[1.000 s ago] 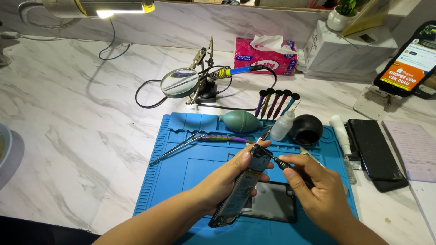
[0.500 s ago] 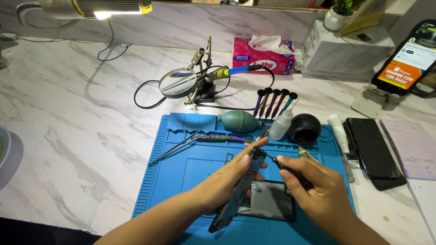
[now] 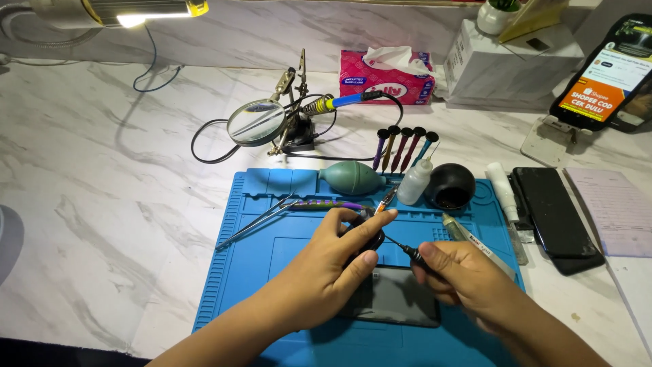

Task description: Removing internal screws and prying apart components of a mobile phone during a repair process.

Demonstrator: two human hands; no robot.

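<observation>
My left hand [image 3: 333,261] grips a dark phone frame [image 3: 370,239] tilted up on edge over the blue work mat [image 3: 272,258]; thumb and fingers wrap its upper end. My right hand [image 3: 462,275] holds a thin black screwdriver [image 3: 407,251], whose tip points left at the frame's upper part. A dark phone panel [image 3: 401,299] lies flat on the mat beneath both hands, partly hidden by them.
On the mat lie tweezers [image 3: 255,221], a green air blower [image 3: 353,178], a small white bottle [image 3: 414,182] and a black bowl [image 3: 449,185]. Behind stand a magnifier stand with soldering iron [image 3: 272,122], a pink tissue box [image 3: 387,78], screwdrivers [image 3: 401,146]. Another black phone [image 3: 553,217] lies right.
Both hands have lowered a little toward the mat. The phone frame has turned more upright in my left hand, and the screwdriver tip has stayed at its upper end.
</observation>
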